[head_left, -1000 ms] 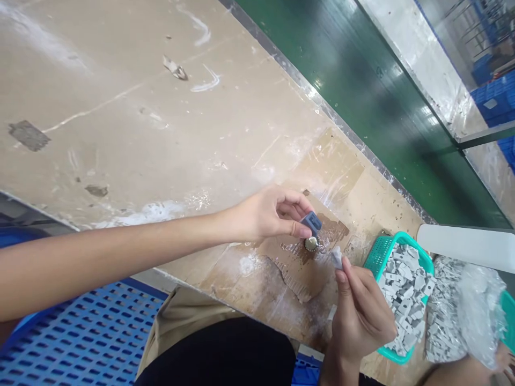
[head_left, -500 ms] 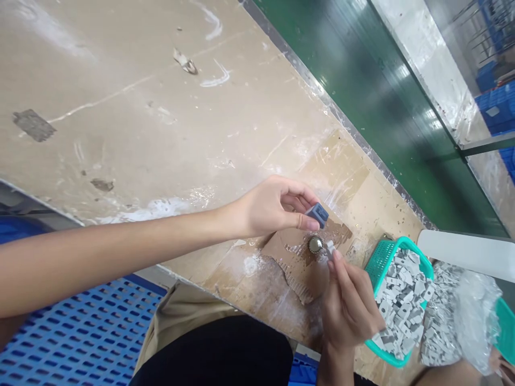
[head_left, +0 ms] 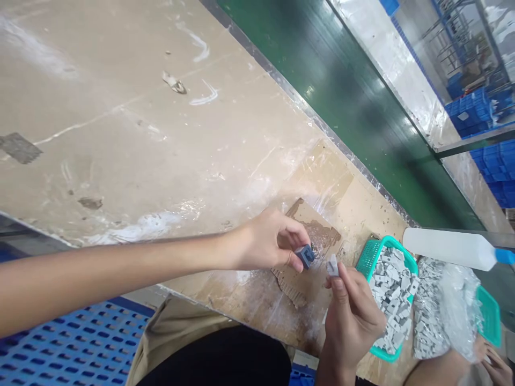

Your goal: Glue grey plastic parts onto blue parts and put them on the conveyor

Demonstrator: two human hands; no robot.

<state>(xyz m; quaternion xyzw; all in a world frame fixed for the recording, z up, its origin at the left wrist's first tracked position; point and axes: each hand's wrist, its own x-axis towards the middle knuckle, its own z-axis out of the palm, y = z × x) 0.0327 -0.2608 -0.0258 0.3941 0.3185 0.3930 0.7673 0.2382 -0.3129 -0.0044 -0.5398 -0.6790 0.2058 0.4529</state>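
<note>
My left hand pinches a small dark blue block between thumb and fingers, low over a piece of torn cardboard on the table. In my right hand, thumb and forefinger grip a small light grey plastic piece, held upright just right of the block. A short gap separates the two parts. The wet-looking patch on the cardboard lies behind the block, and the round metal knob there is mostly hidden.
A green basket of grey plastic pieces stands right of my right hand. Beyond it are a clear bag of similar pieces, a white bottle lying down and another person's hand. A green conveyor belt borders the table.
My left hand has brought the blue block down towards me, covering the round metal knob. My right hand has tilted the grey piece upright, facing the block. The view has shifted slightly right.
</note>
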